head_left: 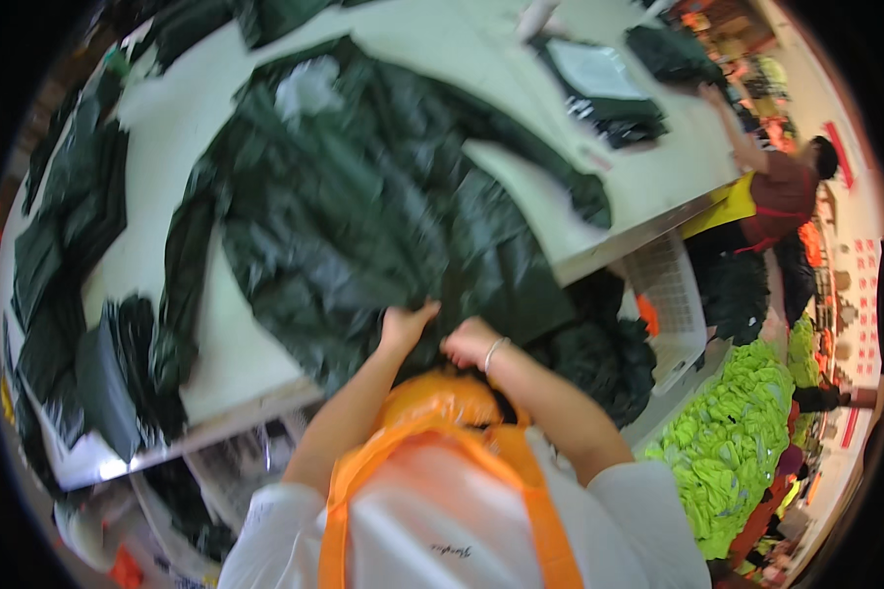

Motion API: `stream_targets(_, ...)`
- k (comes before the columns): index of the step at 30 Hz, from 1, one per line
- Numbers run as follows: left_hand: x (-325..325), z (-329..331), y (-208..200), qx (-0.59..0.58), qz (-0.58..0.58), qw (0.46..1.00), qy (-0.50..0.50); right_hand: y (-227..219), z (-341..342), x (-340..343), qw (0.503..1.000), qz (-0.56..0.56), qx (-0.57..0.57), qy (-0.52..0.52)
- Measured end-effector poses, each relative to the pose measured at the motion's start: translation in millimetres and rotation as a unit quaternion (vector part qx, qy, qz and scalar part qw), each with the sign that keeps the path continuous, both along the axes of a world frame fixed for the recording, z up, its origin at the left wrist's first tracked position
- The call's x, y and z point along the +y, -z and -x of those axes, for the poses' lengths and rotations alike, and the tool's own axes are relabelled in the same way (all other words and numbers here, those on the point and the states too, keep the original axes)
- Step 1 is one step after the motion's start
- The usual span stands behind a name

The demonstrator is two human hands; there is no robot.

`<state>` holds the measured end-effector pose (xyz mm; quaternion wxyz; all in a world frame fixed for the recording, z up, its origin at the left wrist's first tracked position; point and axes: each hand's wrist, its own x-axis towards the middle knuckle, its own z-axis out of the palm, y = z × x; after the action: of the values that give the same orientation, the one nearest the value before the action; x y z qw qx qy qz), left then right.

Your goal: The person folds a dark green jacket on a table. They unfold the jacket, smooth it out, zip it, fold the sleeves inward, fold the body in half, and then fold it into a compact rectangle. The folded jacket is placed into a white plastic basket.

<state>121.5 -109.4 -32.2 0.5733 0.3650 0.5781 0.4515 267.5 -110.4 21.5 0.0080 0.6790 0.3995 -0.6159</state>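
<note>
A dark green shiny jacket (363, 187) lies spread on the pale table (501, 69), its collar toward the far side and its sleeves out to both sides. White material (307, 88) shows inside the collar. At the jacket's lower front edge, my left hand (406, 327) pinches the fabric near the middle. Just to its right, my right hand (473, 343), with a bracelet at the wrist, is closed on the same hem. The hem hangs over the table's near edge in front of my orange apron (432, 402). My fingertips are slightly blurred.
Stacked folded dark garments (118, 373) lie along the table's left side. A dark folded pile with a white sheet (599, 74) sits at the far right. Beside the table stand a white plastic basket (668, 304) and a heap of lime-green garments (732, 432). Another person (781, 191) works at the right.
</note>
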Motion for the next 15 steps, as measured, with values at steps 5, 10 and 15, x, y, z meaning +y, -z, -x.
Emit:
stream_targets(5,-0.1,-3.3,9.4,-0.081,0.014,0.996,-0.036,8.1,-14.3,-6.9,0.971,0.051,0.12,0.198)
stream_targets(10,-4.0,20.6,3.5,-0.063,0.007,0.998,-0.01,25.3,-20.4,-12.8,0.921,0.056,0.257,0.287)
stream_targets(15,-63.4,57.7,-29.9,-0.192,0.171,0.961,-0.104,24.4,11.9,-29.4,0.912,0.074,0.293,0.278)
